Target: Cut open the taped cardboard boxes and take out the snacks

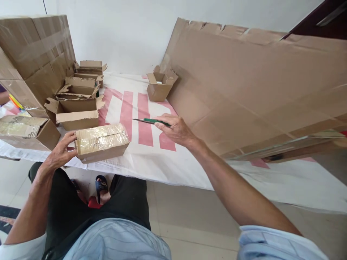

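Observation:
A small cardboard box (pixel 101 144), its top covered with shiny clear tape, lies near the table's front edge. My left hand (pixel 63 151) grips its left end, thumb and fingers closed on the corner. In my right hand (pixel 175 128) is a green utility knife (pixel 157 121), with its dark blade out and pointing left. The blade tip is above the cloth, to the right of the taped box and apart from it. Behind that box stands an open small box (pixel 77 115) with its flaps up.
More open boxes (pixel 81 86) line the left, beside a tall taped carton stack (pixel 40 54). Another closed box (pixel 29 131) sits at far left. An open box (pixel 159 88) stands at the back against a large leaning carton (pixel 244 83). White cloth with pink stripes (pixel 143 119) covers the table.

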A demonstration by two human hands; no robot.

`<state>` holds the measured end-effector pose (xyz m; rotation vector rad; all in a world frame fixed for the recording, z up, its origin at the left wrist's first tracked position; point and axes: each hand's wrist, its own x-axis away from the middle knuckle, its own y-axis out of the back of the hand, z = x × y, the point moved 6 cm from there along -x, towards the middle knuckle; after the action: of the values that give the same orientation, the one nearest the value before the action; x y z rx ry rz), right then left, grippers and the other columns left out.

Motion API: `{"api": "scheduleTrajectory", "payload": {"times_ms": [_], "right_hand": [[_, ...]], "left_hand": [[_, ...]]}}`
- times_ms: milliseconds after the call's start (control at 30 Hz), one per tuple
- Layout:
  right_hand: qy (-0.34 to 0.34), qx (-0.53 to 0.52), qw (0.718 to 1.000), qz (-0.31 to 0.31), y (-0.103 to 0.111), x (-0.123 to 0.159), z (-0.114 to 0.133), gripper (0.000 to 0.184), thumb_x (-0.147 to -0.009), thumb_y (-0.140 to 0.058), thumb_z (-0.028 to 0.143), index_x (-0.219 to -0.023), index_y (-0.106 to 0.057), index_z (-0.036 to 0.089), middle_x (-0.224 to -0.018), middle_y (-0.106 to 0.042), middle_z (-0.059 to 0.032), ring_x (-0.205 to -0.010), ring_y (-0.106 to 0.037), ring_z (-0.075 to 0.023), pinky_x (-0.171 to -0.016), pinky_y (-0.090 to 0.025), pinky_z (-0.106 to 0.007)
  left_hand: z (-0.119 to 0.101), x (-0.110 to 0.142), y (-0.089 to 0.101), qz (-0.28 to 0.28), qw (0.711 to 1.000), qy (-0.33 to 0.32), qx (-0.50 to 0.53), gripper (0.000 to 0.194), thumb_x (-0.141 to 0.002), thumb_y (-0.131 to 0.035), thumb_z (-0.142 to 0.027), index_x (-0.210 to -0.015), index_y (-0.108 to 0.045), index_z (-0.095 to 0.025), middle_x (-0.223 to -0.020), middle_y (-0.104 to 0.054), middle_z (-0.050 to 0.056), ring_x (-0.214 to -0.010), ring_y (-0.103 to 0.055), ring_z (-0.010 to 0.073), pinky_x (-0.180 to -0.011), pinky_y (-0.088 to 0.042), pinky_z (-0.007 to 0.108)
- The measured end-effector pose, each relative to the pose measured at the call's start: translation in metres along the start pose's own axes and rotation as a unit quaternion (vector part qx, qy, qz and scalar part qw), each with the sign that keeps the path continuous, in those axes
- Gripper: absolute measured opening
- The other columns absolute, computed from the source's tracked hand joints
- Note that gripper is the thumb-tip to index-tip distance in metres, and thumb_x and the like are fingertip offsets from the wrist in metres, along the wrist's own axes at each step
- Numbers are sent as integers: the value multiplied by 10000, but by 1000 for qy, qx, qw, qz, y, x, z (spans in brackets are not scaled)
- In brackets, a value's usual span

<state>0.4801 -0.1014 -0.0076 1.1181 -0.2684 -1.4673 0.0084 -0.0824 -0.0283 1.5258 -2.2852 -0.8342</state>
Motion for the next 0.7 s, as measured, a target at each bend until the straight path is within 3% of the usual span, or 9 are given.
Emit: {"api": "scheduleTrajectory", "payload": {"times_ms": [133, 233, 467, 700], "right_hand": [[-99, -124, 987, 4, -30, 25, -12, 507, -1043, -652, 690, -1072, -860, 229, -795, -709, -16, -716, -619, -228, -682, -527, -369], [-111, -152, 982, 29, -37, 25, 1, 519, -1046, -665, 711, -1053, -848, 226, -743, -645, 9, -677, -569, -206, -651, -495, -350], [-15, -118, 991, 58, -22, -3, 42, 425, -1100, -681, 620, -1054, -870, 242, -904, -782, -51, -825, -697, -250, -763, -565, -382], [65, -67, 989, 111, -31, -20, 76, 348, -1131, -636, 441, -1148, -912, 231, -939, -847, -63, -785, -699, -228, -751, -522, -363]], "left_hand": [[2, -1, -3, -20, 999, 3, 28, 678, -864, -909, -784, -1369, -893, -332, -1679, -625, 128, -1637, -536, 444, -1014, -747, 450], [1, 2, -4, -29, 999, 2, 31, 632, -890, -911, -721, -1377, -885, -319, -1654, -636, 139, -1620, -548, 437, -994, -740, 432], [1, 10, -5, -33, 999, 8, -2, 659, -903, -898, -575, -1520, -800, -364, -1640, -652, 105, -1559, -613, 384, -1048, -704, 441], [1, 9, -7, -24, 1000, 11, -11, 744, -876, -918, -596, -1560, -761, -348, -1685, -619, 132, -1572, -611, 403, -1057, -701, 458]]}}
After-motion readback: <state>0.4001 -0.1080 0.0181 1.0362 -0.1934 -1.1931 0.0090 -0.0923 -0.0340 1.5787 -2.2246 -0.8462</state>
